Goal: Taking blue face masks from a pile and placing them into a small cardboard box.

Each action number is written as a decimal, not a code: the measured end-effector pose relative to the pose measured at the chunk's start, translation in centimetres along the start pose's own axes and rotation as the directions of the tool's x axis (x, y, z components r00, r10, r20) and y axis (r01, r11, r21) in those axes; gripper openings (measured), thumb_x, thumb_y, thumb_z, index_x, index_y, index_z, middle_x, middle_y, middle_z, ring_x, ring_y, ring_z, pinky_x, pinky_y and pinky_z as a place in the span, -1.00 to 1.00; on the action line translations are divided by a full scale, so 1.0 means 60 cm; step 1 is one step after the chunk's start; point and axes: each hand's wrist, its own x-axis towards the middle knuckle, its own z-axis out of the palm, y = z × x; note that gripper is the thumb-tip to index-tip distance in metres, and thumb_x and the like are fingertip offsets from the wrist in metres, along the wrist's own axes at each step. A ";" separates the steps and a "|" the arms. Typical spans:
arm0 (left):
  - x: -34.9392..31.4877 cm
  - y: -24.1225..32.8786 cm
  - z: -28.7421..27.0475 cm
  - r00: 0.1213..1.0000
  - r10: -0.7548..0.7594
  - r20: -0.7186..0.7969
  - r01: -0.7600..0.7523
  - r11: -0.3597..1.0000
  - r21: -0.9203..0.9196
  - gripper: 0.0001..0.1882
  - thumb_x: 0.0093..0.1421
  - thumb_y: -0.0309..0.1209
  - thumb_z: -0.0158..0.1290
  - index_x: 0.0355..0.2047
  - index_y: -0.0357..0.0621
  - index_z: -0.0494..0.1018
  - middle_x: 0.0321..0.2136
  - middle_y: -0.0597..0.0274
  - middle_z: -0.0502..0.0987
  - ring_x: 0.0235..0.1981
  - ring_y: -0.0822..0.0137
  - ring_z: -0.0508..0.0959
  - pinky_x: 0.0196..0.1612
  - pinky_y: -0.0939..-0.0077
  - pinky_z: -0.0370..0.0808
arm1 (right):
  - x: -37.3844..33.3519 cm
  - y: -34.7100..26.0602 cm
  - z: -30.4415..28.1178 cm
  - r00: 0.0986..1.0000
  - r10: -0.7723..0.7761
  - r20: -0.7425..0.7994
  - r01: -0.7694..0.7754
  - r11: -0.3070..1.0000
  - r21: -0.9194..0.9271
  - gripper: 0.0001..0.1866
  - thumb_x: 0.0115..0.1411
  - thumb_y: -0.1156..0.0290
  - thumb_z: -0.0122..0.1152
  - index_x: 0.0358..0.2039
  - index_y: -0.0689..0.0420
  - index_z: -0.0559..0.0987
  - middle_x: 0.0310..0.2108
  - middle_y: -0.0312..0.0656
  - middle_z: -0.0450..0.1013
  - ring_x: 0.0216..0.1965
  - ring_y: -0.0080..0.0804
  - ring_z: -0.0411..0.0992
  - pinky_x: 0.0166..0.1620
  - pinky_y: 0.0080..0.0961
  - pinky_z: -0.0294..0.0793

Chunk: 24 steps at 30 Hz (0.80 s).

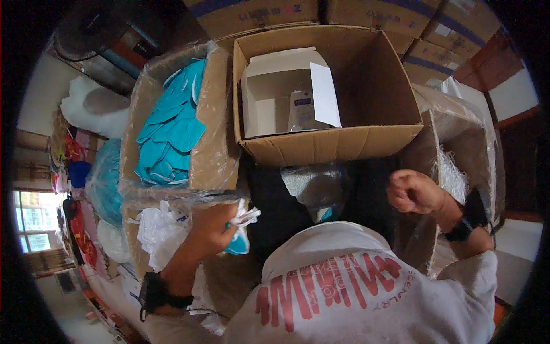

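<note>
My left hand (215, 227) is closed around a teal face mask (238, 244), whose lower part hangs out below the fingers. A crumpled white piece (247, 216), perhaps straps or folded wrapping, sticks out of the same grip. Just left of that hand lies a pile of white packets or slips (163, 234) in a box. My right hand (415, 192) is raised on the other side with its fingers curled in; whether anything is between them is hidden. Nearest to it is a box holding a bundle of thin white strands (454, 176).
A plastic-lined carton (215, 123) full of teal masks (172, 123) stands at the far left. Ahead is an open cardboard box (338, 148) with a white inner carton (266, 86) and a small packet inside. Stacked cartons (252, 14) rise behind. A clear bag (312, 186) lies between my legs.
</note>
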 end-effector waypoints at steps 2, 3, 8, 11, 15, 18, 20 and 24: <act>0.042 0.032 0.012 0.978 -0.194 0.078 0.202 0.973 -0.110 -0.74 -0.04 -0.33 0.05 -0.35 -0.21 0.40 -0.45 -0.01 0.40 -0.36 -0.01 0.40 -0.32 0.29 0.34 | 0.033 0.009 -0.003 0.988 0.067 -0.138 -0.058 0.996 0.071 -0.85 0.10 0.39 -0.13 -0.54 0.13 0.39 -0.62 -0.27 0.29 -0.66 -0.54 0.22 -0.63 -0.66 0.21; 0.063 0.049 0.013 0.948 -0.288 0.134 0.307 0.940 -0.150 -0.72 -0.04 -0.31 0.08 -0.34 -0.22 0.40 -0.43 0.00 0.40 -0.35 -0.01 0.40 -0.31 0.29 0.34 | 0.053 0.029 -0.014 0.980 0.096 -0.172 -0.082 0.993 0.088 -0.84 0.12 0.37 -0.13 -0.51 0.13 0.39 -0.59 -0.27 0.31 -0.61 -0.53 0.26 -0.57 -0.67 0.26; 0.113 0.036 0.041 0.994 -0.098 0.053 0.107 0.971 -0.215 -0.56 -0.11 -0.18 0.17 -0.32 -0.24 0.38 -0.33 0.05 0.40 -0.30 0.05 0.41 -0.27 0.30 0.33 | 0.154 0.146 -0.065 0.900 0.176 -0.398 -0.141 0.983 0.116 -0.73 0.18 0.23 -0.16 -0.36 0.15 0.44 -0.46 -0.25 0.38 -0.34 -0.43 0.38 -0.25 -0.60 0.38; 0.124 0.029 0.048 0.996 -0.063 -0.064 0.049 0.979 -0.197 -0.60 -0.07 -0.16 0.14 -0.39 -0.24 0.36 -0.39 0.07 0.37 -0.35 0.10 0.39 -0.28 0.32 0.32 | 0.217 0.209 -0.103 0.865 0.199 -0.460 -0.165 0.980 0.112 -0.66 0.19 0.18 -0.13 -0.24 0.21 0.43 -0.35 -0.20 0.39 -0.28 -0.37 0.38 -0.17 -0.55 0.35; 0.134 0.026 0.041 0.993 -0.045 -0.112 0.017 0.970 -0.241 -0.70 0.06 -0.21 0.02 -0.45 -0.23 0.32 -0.45 0.08 0.34 -0.39 0.15 0.38 -0.32 0.42 0.31 | 0.261 0.246 -0.131 0.809 0.263 -0.526 -0.288 0.957 0.036 -0.51 0.18 0.10 -0.10 -0.05 0.24 0.33 -0.13 -0.15 0.33 -0.15 -0.35 0.31 -0.07 -0.54 0.25; 0.138 0.019 0.041 0.990 -0.082 -0.113 0.042 0.947 -0.320 -0.67 0.16 -0.17 -0.11 -0.45 -0.24 0.31 -0.50 0.14 0.34 -0.42 0.28 0.38 -0.35 0.51 0.30 | 0.269 0.236 -0.111 0.892 0.045 -0.450 -0.142 0.973 -0.183 -0.46 0.16 0.07 -0.06 0.02 0.21 0.28 -0.05 -0.15 0.28 -0.07 -0.42 0.23 -0.03 -0.56 0.21; 0.137 0.023 0.037 0.985 -0.139 -0.097 0.080 0.888 -0.453 -0.65 0.18 -0.14 -0.14 -0.45 -0.24 0.31 -0.53 0.20 0.35 -0.46 0.37 0.37 -0.37 0.55 0.30 | 0.259 0.160 -0.020 0.923 -0.300 -0.242 0.169 0.879 -0.446 -0.45 0.16 0.09 -0.05 0.05 0.21 0.24 -0.05 -0.15 0.28 -0.07 -0.46 0.22 -0.02 -0.56 0.20; 0.139 0.044 0.026 0.960 -0.274 -0.053 0.171 0.729 -0.663 -0.59 0.19 -0.09 -0.18 -0.50 -0.23 0.33 -0.60 0.29 0.37 -0.51 0.49 0.35 -0.40 0.61 0.29 | 0.232 0.060 0.120 0.916 -0.306 0.258 0.401 0.713 -0.575 -0.48 0.17 0.15 -0.04 0.05 0.22 0.24 -0.03 -0.14 0.26 -0.07 -0.52 0.22 -0.03 -0.58 0.21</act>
